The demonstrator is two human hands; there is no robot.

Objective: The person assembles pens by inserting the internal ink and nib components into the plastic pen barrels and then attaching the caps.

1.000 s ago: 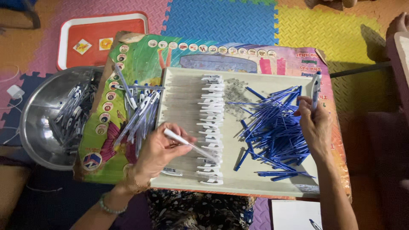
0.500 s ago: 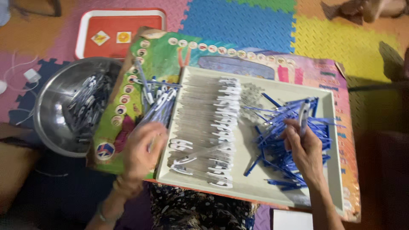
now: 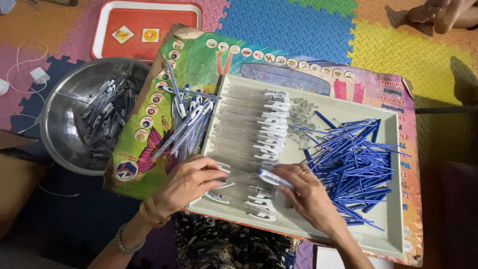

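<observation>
Nearest, both hands have come together over the front of the pale tray (image 3: 393, 234). The left hand (image 3: 186, 184) and the right hand (image 3: 308, 197) now pinch opposite ends of one clear pen barrel (image 3: 249, 175), where half a second ago they worked apart. Beyond lie white-clipped barrels (image 3: 271, 129), the blue refills (image 3: 353, 159) the right hand left, finished pens (image 3: 191, 124), the steel bowl (image 3: 64, 99) and a red tray (image 3: 149, 25).

Upper left of your frame a red tray (image 3: 144, 32), below it your steel bowl (image 3: 64, 107) of assembled pens, a white charger (image 3: 39, 75) at left, coloured foam floor mats (image 3: 294, 25) above.
</observation>
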